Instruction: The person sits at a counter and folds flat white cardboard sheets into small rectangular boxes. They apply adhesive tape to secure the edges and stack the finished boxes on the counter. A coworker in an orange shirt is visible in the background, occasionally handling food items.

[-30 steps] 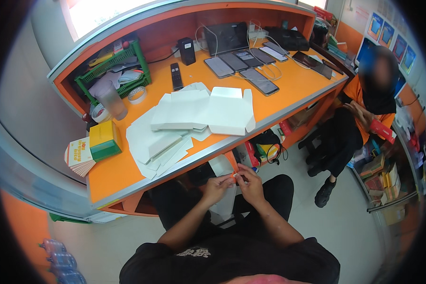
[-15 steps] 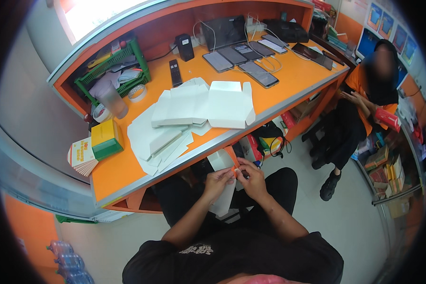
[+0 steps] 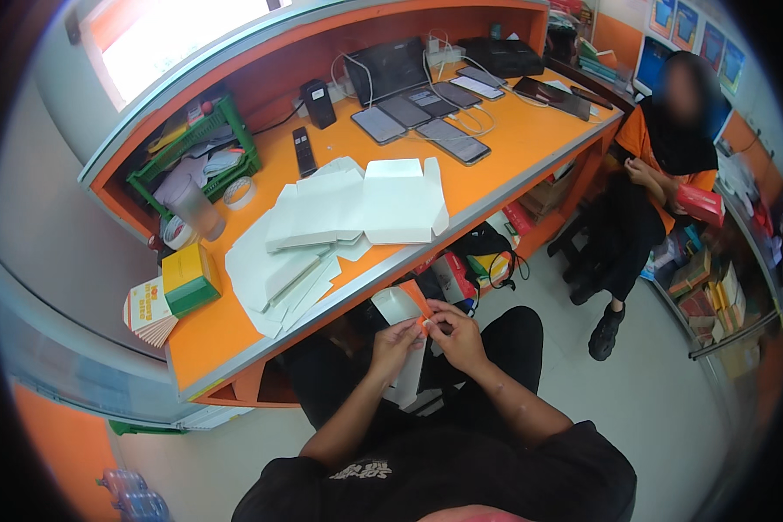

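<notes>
Over my lap, just below the desk's front edge, I hold a partly folded cardboard box (image 3: 394, 303), white on one face with an orange strip. My left hand (image 3: 397, 346) is closed on the white card, its thumb and fingers pinching near the orange part. Against it, my right hand (image 3: 458, 337) pinches the orange strip; the fingertips of both hands nearly meet. The card's lower white part hangs below my hands. A pile of flat white box blanks (image 3: 322, 209) lies on the orange desk (image 3: 200, 339) in front of me.
Several phones (image 3: 455, 142) with white cables lie at the back of the desk. Left stand a yellow-green box (image 3: 191, 277), a clear cup (image 3: 196, 207), tape rolls (image 3: 238, 193) and a green tray (image 3: 222, 139). A seated person (image 3: 644, 191) is at right, by a glass case.
The view has shifted slightly. My hands stay together on the box, and the white flap above them tilts a little differently. The seated person's hands have moved a little.
</notes>
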A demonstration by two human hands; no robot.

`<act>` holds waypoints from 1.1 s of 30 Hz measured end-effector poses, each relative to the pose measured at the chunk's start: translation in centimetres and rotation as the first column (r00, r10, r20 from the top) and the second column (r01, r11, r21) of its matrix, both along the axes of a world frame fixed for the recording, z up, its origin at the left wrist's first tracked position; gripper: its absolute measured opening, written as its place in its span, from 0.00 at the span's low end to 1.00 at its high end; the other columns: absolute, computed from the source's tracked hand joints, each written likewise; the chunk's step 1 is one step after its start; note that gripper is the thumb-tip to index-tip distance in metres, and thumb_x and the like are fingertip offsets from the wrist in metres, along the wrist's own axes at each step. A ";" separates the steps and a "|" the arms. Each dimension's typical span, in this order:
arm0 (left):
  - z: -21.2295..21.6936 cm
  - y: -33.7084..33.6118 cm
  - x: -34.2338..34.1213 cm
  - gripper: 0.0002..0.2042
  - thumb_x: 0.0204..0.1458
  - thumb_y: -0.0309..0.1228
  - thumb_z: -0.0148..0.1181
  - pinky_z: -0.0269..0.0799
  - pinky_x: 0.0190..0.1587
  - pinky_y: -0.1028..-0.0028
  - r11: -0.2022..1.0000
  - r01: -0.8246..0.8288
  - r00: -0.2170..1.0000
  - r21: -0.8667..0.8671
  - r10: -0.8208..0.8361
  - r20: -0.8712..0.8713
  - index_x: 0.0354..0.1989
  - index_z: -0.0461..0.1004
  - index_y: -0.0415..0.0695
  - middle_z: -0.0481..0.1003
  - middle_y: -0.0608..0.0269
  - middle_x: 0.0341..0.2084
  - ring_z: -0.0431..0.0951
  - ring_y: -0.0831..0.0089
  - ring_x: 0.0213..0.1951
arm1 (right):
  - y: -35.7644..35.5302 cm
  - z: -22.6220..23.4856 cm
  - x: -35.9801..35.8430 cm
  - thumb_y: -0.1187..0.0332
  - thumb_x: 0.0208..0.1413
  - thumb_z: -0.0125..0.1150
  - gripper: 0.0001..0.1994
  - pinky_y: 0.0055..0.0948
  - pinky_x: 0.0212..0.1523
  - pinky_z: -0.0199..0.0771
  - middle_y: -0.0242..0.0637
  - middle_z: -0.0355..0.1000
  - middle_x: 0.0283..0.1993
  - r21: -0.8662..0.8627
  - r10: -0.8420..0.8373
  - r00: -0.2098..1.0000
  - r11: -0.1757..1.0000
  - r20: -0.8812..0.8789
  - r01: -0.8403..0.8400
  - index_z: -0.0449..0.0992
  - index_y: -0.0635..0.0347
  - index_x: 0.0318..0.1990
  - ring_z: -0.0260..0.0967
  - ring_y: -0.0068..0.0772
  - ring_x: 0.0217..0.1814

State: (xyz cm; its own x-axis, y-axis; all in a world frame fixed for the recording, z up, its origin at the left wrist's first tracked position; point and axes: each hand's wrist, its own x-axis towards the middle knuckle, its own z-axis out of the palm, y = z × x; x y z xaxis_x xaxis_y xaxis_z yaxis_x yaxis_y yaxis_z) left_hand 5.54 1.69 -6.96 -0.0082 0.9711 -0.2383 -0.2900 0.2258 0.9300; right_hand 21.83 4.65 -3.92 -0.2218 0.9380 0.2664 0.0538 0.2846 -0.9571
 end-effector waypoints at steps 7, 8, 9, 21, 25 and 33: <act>-1.1 -0.1 0.6 0.15 0.61 0.32 0.60 0.75 0.43 0.77 1.000 -0.029 0.993 0.005 0.028 0.115 0.54 0.75 0.39 0.79 0.64 0.40 0.78 0.80 0.40 | -0.6 0.8 1.0 0.74 0.56 0.64 0.07 0.29 0.47 0.80 0.47 0.73 0.58 0.263 -0.036 0.974 0.965 0.224 -0.025 0.79 0.69 0.39 0.78 0.34 0.50; -1.8 0.1 0.3 0.15 0.61 0.32 0.61 0.74 0.42 0.78 0.999 -0.033 0.988 0.030 0.028 0.149 0.53 0.75 0.39 0.79 0.65 0.40 0.77 0.80 0.40 | -0.4 1.1 1.4 0.74 0.56 0.64 0.07 0.29 0.46 0.80 0.47 0.74 0.57 0.358 -0.059 0.956 0.932 0.286 -0.050 0.79 0.69 0.39 0.79 0.36 0.48; -2.4 0.1 0.0 0.14 0.61 0.32 0.61 0.73 0.42 0.78 0.998 -0.039 0.983 0.054 0.028 0.183 0.53 0.76 0.40 0.79 0.66 0.39 0.77 0.81 0.39 | -0.3 1.2 1.7 0.72 0.57 0.64 0.08 0.32 0.48 0.79 0.46 0.74 0.58 0.255 0.024 0.962 0.962 0.272 -0.096 0.79 0.68 0.41 0.79 0.38 0.48; -0.8 -0.7 -0.1 0.12 0.63 0.32 0.56 0.75 0.47 0.75 1.000 0.015 0.971 0.005 -0.016 0.239 0.51 0.75 0.40 0.79 0.62 0.41 0.80 0.75 0.41 | -0.5 1.1 4.6 0.86 0.51 0.52 0.19 0.38 0.67 0.64 0.45 0.65 0.66 0.214 0.267 0.907 0.914 0.326 -0.346 0.77 0.60 0.50 0.61 0.47 0.71; 3.2 -0.2 -1.8 0.24 0.62 0.47 0.50 0.76 0.53 0.59 0.913 0.346 0.672 -0.215 -0.081 0.736 0.55 0.73 0.40 0.77 0.49 0.49 0.80 0.56 0.49 | 1.7 -0.7 8.4 0.83 0.48 0.59 0.32 0.38 0.71 0.58 0.43 0.58 0.72 0.100 0.076 0.864 0.985 0.498 -0.144 0.65 0.54 0.63 0.56 0.46 0.74; -10.0 0.1 -5.1 0.32 0.64 0.54 0.40 0.63 0.65 0.51 0.974 0.190 0.341 -0.125 0.054 0.938 0.67 0.59 0.42 0.60 0.45 0.66 0.62 0.51 0.67 | -1.4 -5.0 2.4 0.69 0.55 0.68 0.35 0.32 0.67 0.61 0.47 0.64 0.66 -0.145 0.326 0.945 0.935 -0.007 -0.324 0.56 0.60 0.69 0.62 0.36 0.69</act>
State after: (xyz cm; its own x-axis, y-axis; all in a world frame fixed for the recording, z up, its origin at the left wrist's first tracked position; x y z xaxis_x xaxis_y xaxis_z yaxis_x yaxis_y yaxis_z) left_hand 0.40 1.75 -16.95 0.4013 0.8925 -0.2060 -0.9121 0.4100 -0.0007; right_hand 24.25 3.26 -8.96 -0.5244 0.8416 0.1292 -0.0022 0.1505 -0.9886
